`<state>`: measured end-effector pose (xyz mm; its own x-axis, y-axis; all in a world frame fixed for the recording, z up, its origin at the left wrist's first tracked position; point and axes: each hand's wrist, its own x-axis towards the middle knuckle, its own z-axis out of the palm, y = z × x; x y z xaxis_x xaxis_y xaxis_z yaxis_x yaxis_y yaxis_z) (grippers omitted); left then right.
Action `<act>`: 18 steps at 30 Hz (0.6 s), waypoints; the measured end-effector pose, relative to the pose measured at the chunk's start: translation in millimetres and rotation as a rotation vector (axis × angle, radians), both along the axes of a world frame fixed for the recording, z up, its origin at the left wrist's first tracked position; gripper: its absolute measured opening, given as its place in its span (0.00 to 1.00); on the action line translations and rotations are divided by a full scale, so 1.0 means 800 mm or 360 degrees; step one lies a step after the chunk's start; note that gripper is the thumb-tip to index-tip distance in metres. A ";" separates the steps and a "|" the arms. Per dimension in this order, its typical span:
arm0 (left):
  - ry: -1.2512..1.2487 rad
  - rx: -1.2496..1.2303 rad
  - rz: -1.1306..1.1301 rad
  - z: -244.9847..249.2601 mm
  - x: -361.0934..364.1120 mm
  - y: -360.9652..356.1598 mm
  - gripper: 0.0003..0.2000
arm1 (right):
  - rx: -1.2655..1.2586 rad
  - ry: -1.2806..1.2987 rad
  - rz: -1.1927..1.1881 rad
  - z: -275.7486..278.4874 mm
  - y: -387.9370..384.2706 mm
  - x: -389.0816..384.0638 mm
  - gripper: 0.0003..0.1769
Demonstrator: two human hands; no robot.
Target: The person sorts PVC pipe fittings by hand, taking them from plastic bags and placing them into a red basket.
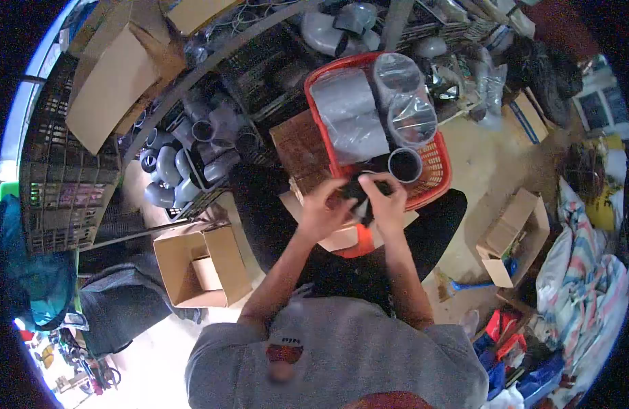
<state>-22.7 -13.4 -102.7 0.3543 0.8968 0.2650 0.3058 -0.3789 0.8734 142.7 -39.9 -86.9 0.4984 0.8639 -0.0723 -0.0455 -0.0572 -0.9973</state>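
Note:
Both hands meet in front of my lap over a small black object [357,193], whose kind I cannot make out. My left hand [324,210] curls its fingers at the left side of it. On the other side, my right hand [386,206] pinches it between thumb and fingers. Just beyond the hands, a red plastic basket [445,163] holds grey cylinders wrapped in clear plastic [348,102], clear-wrapped round pieces [411,119] and an open-ended dark cup-like fitting [405,165]. Something orange [364,240] shows below the hands.
A cardboard box [227,262] stands open on the floor at the left, another [515,235] at the right beside a blue-handled brush [468,285]. Crates of grey pipe fittings [168,167] lie at the back left. A brown carton [301,146] adjoins the basket. Striped sacking [580,293] lies far right.

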 end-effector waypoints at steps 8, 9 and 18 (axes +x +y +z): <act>-0.0269 -0.0229 0.0520 -0.022 -0.095 0.085 0.26 | 0.0393 0.0107 -0.0100 -0.032 0.024 0.080 0.27; 0.0014 -0.0090 0.0617 -0.033 -0.107 0.094 0.25 | 0.0227 0.0108 -0.0249 -0.038 0.034 0.104 0.29; 0.0062 -0.0240 0.0222 -0.044 -0.078 0.049 0.17 | -0.0296 0.0442 -0.0074 -0.064 0.095 0.187 0.26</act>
<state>-85.0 26.1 -137.8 0.2314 0.9663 0.1126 0.3807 -0.1965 0.9036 292.4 35.9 -138.3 0.4761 0.8000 -0.3651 -0.3208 -0.2286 -0.9192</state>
